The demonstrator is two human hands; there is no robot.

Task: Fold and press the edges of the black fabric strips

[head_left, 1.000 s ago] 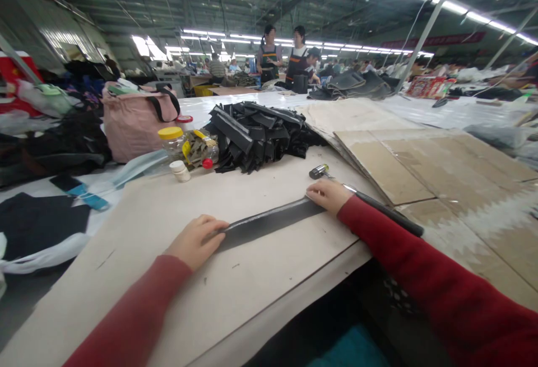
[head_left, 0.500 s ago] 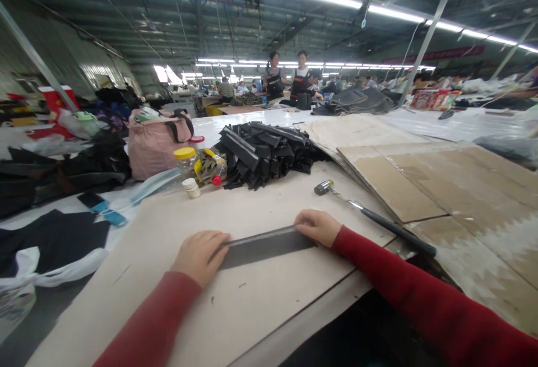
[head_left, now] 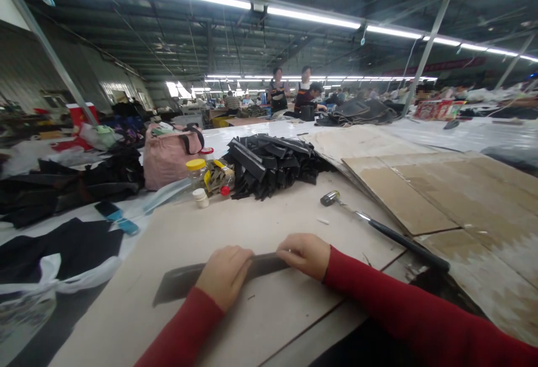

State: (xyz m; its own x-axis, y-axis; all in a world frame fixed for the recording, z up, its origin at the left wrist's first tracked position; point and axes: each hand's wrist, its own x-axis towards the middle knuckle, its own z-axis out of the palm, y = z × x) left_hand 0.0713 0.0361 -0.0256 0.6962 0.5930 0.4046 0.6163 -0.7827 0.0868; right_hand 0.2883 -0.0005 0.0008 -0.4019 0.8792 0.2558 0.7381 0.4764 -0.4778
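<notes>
Both hands rest on one long, flat, dark grey strip of leather-like material [head_left: 185, 280] lying on the pale cardboard-covered worktable [head_left: 269, 218], close to its near edge. Left hand [head_left: 225, 274] sits palm-down over the strip's middle, fingers together and curled over its far edge; right hand [head_left: 305, 253] presses the right end, fingers together and bent, tips tucked at the far edge, exact pinch can't be told. Strip looks thin, light and limp, probably floppy if lifted by one end, so a hold at both ends or a flat press along it seems best; surface looks matte, likely not slippery. Long axis runs left to right across the view, left end a bit nearer the camera, right end tilted slightly away; free left end pokes out past the left hand. Nearby: black-handled hammer with metal head [head_left: 378, 227] just right, heap of black strips [head_left: 273, 162] behind, yellow-lidded clear jar [head_left: 196, 172], pink fabric bag [head_left: 168, 154].
</notes>
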